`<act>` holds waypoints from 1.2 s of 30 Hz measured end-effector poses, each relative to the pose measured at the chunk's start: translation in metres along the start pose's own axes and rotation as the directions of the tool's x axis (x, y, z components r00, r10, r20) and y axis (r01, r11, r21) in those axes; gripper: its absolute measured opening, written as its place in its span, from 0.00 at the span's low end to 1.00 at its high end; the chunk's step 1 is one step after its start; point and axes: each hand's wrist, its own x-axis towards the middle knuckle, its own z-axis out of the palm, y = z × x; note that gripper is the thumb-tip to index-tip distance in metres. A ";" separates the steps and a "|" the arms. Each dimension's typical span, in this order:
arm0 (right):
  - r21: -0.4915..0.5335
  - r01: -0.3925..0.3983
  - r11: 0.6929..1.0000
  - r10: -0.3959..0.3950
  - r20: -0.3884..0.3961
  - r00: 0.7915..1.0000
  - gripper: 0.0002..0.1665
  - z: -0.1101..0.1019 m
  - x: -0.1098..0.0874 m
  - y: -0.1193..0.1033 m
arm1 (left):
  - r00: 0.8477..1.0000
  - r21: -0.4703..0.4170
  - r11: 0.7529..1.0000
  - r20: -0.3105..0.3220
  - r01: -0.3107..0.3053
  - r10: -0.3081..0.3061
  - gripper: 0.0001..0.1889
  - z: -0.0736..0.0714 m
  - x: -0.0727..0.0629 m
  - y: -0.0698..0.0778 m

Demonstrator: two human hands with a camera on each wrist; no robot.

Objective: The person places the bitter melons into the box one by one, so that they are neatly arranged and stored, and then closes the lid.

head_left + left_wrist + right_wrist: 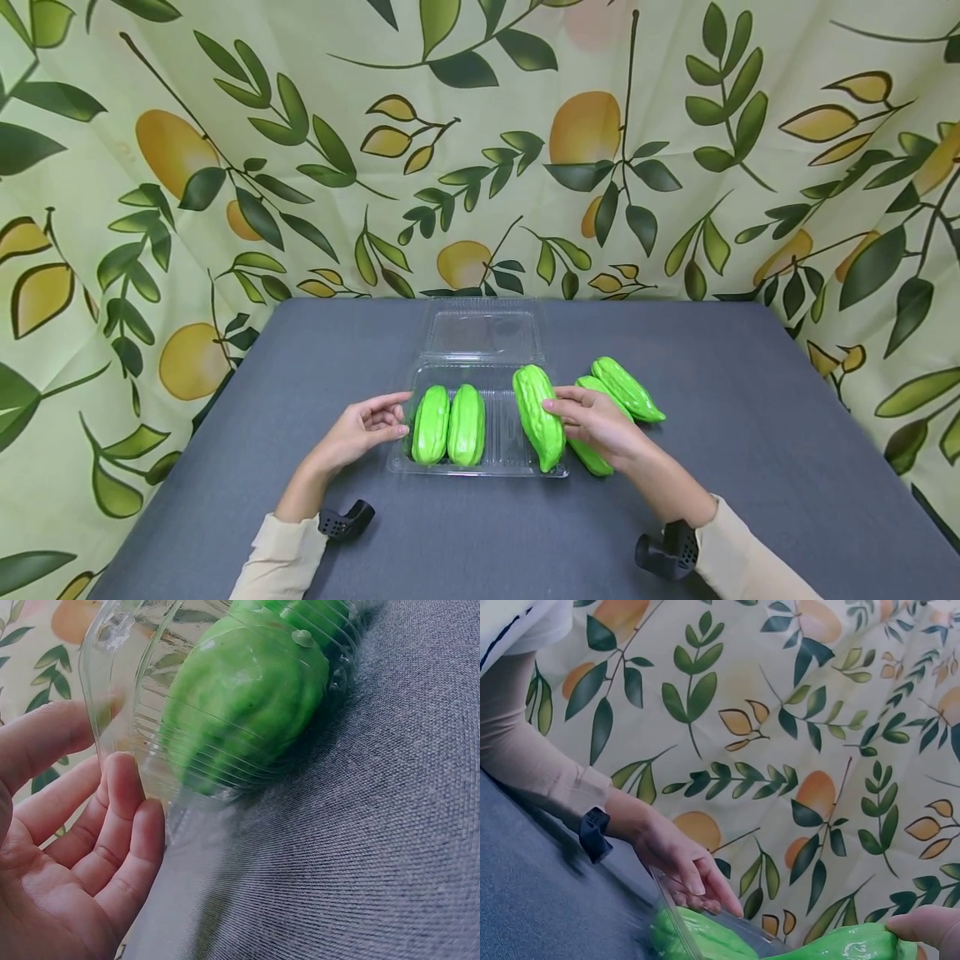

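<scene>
No text, label, brand, number or sign can be read in any view, none being made out on the clear container (pixel 501 429), green gourds (pixel 431 425), black wrist mounts (pixel 667 552) or patterned cloth (pixel 480 100).

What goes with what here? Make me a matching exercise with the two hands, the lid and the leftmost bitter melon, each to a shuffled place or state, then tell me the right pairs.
Things:
1. left hand
2. right hand
3. clear plastic lid
4. leftmost bitter melon

Places and states:
A. holding a raised bitter melon
B. lying inside the clear container
C. open, on the container's far side
D. at the container's left edge, grasping no melon

Right pairs: 1-D; 2-A; 3-C; 4-B.
</scene>
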 end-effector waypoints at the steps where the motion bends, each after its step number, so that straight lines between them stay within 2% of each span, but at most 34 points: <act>1: 0.003 0.003 1.000 -0.003 0.000 1.000 0.43 0.001 0.000 0.000 | 1.000 -0.002 1.000 -0.001 -0.002 0.002 0.30 0.000 0.000 0.000; 9: 0.025 -0.002 1.000 0.002 -0.008 1.000 0.42 0.009 0.004 0.002 | 1.000 -0.010 1.000 0.005 -0.008 0.008 0.30 0.002 -0.001 -0.002; 17: 0.038 -0.021 0.999 0.023 -0.055 0.998 0.41 0.020 0.009 0.004 | 1.000 -0.011 1.000 0.003 -0.025 0.026 0.30 0.003 0.000 -0.004; 22: 0.026 -0.003 1.000 0.004 -0.036 0.999 0.38 0.026 0.012 0.003 | 0.999 -0.001 0.999 0.000 -0.040 0.040 0.30 0.001 0.000 -0.003; 29: 0.019 0.000 1.000 0.000 -0.023 1.000 0.36 0.033 0.017 0.002 | 1.000 -0.005 1.000 0.004 -0.031 0.031 0.30 0.002 0.000 -0.001; 36: 0.022 0.013 1.000 -0.011 -0.082 0.997 0.33 0.040 0.025 0.005 | 0.999 0.004 0.999 0.002 -0.043 0.043 0.30 0.002 0.000 -0.001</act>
